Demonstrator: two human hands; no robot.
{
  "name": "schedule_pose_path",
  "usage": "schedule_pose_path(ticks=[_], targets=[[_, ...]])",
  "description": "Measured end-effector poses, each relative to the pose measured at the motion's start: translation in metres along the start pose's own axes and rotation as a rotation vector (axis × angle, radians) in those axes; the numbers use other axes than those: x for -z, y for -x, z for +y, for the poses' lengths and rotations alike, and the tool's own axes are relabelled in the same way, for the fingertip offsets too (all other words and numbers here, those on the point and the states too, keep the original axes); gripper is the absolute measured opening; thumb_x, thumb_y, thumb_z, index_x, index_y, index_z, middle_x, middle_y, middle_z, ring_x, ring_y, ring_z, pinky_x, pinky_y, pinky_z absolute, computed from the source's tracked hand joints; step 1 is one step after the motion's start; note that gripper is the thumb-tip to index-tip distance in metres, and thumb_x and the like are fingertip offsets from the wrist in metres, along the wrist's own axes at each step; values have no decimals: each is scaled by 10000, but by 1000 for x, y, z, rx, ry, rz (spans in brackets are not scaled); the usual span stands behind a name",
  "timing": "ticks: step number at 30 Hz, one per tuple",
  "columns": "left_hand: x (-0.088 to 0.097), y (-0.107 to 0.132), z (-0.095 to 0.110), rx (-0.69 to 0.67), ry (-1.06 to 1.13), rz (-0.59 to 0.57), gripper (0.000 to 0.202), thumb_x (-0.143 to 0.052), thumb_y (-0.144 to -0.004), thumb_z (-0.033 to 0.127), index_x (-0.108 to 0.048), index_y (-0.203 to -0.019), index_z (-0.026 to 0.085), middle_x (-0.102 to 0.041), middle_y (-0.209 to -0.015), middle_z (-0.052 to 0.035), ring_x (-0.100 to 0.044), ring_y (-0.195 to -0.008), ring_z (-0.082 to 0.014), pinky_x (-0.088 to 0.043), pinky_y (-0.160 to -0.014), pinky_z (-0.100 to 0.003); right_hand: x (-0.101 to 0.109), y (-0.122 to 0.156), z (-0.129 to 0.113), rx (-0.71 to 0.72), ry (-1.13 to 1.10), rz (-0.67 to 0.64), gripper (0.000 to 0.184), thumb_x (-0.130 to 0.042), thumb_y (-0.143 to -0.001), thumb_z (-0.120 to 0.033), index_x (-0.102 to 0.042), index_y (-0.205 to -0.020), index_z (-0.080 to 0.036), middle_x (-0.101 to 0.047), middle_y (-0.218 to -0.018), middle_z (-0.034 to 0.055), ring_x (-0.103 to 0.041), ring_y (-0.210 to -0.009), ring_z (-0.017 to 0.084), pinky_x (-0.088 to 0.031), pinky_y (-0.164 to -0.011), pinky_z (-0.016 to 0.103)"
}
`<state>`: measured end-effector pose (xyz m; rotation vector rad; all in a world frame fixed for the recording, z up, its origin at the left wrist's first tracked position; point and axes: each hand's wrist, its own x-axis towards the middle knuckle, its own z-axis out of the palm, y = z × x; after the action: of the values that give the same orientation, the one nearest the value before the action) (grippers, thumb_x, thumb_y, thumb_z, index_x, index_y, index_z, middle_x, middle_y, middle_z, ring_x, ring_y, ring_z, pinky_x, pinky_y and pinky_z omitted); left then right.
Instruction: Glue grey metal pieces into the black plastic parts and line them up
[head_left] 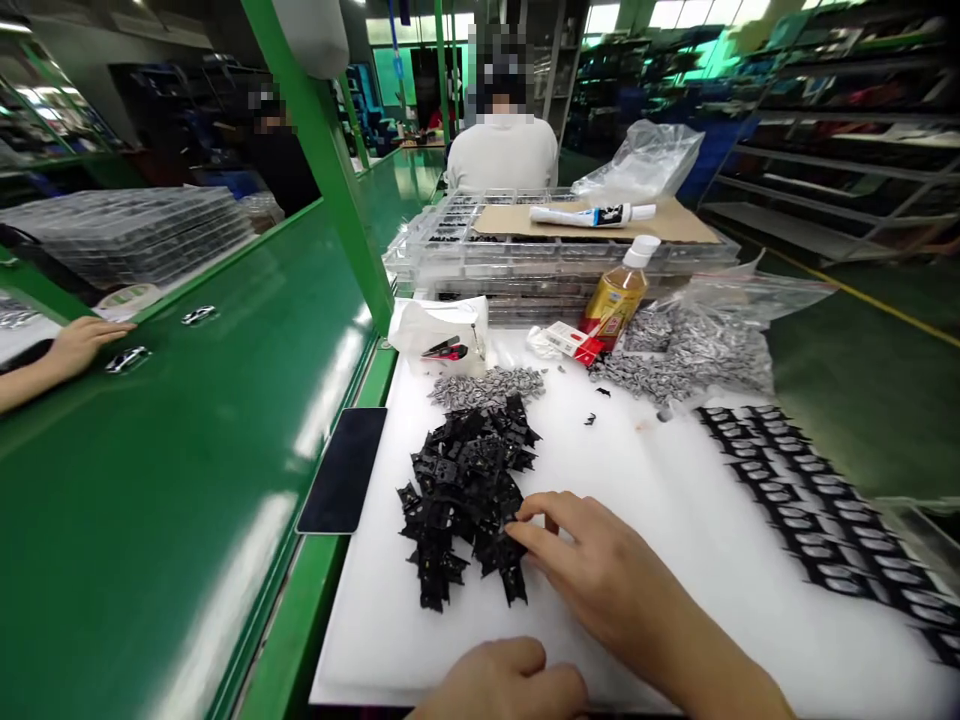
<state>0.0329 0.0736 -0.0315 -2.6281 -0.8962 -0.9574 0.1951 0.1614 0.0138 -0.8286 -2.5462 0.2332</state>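
In the head view, a heap of black plastic pieces (465, 500) was seen lying on a white foam board (675, 610). The person's right hand (600, 570) was held open at the heap's right side, its fingertips (534, 508) touching the pieces, with none clearly gripped. The left hand (502, 685) was kept loosely curled at the board's near edge, apart from the heap, and whether anything was held in it could not be told. Just above the heap, a smaller pile of grey metal bits (487, 388) was spread, and a larger pile (690, 350) was heaped beside a clear plastic bag. Rows of black strips with silver inserts (810, 500) were laid along the right of the board. A phone (343, 470) was placed face up on the green bench (187, 520) beside the board. Behind, a tea bottle (616, 290) stood before stacked clear trays (555, 250), on which a tube (592, 214) lay on cardboard. A co-worker's hand (82, 345) was rested on the bench at the left, and a seated person (502, 155) was seen from behind.
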Motion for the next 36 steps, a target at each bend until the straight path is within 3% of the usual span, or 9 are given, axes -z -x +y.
schedule_pose_path(ticks=[8, 12, 16, 22, 26, 29, 31, 34, 36], targets=[[3, -12, -2, 95, 8, 159, 480, -655, -982, 271, -414, -571, 222, -356, -528, 42, -320, -514, -126, -193, -497, -342, 46, 48, 2, -240, -262, -51, 261, -413, -1116, -203, -600, -943, -262, -694, -861, 21, -696, -798, 189, -565, -698, 300], [11, -27, -3, 297, 36, 143, 73, -612, -905, 148, -672, -869, 169, -667, -809, -46, -576, -767, -195, -359, -640, -383, 48, 69, -1, -266, -123, -135, 330, -406, -1118, -265, -550, -822, -267, -684, -777, 5, -698, -690, 186, -516, -629, 316], [15, -31, -3, 405, 31, 36, 237, -654, -931, 197, -698, -1158, 145, -738, -1143, -78, -628, -1033, -251, -383, -847, -429, 39, 70, -1, -273, 43, -276, 357, -457, -1115, -292, -532, -767, -272, -654, -650, -38, -675, -543, 175, -384, -538, 351], [11, -29, -1, 432, 94, 19, 327, -624, -972, 426, -693, -1128, 147, -739, -1088, -65, -633, -1002, -258, -347, -878, -446, 43, 74, 3, -304, -52, -266, 407, -420, -1117, -290, -525, -725, -255, -649, -611, -23, -656, -523, 181, -342, -531, 348], [7, -34, 1, 310, -11, -97, 441, -625, -990, 535, -697, -1139, 127, -752, -1117, -82, -645, -1021, -264, -371, -878, -448, 67, 73, 41, -593, -288, 96, 345, -567, -1070, -451, -577, -794, -245, -588, -645, -25, -599, -575, 162, -441, -554, 285], [10, -36, 0, 211, 26, -187, 359, -635, -978, 372, -689, -1211, 104, -754, -1157, -87, -651, -1038, -245, -388, -847, -426, 78, 46, 81, -786, -277, 513, 444, -760, -930, -525, -593, -1233, -247, -559, -656, -63, -534, -535, 170, -417, -512, 294], [15, -37, -1, 196, 78, -210, 396, -640, -936, 299, -673, -1270, 87, -749, -1213, -100, -652, -1097, -250, -398, -872, -426, 80, 21, 100, -785, -238, 480, 624, -860, -830, -500, -587, -1325, -236, -592, -665, -63, -553, -554, 173, -427, -545, 300], [21, -37, -2, 239, 142, -212, 446, -681, -899, 292, -667, -1303, 102, -746, -1281, -92, -649, -1176, -258, -392, -944, -439, 81, 0, 109, -726, -188, 420, 277, -841, -839, -449, -757, -987, -230, -603, -627, -34, -522, -547, 153, -381, -554, 302], [23, -37, -2, 289, 150, -183, 461, -714, -914, 357, -675, -1304, 115, -741, -1324, -86, -643, -1216, -271, -377, -973, -449, 83, 7, 102, -708, -158, 533, 250, -780, -895, -473, -761, -953, -230, -635, -693, -9, -526, -573, 152, -391, -556, 306]])
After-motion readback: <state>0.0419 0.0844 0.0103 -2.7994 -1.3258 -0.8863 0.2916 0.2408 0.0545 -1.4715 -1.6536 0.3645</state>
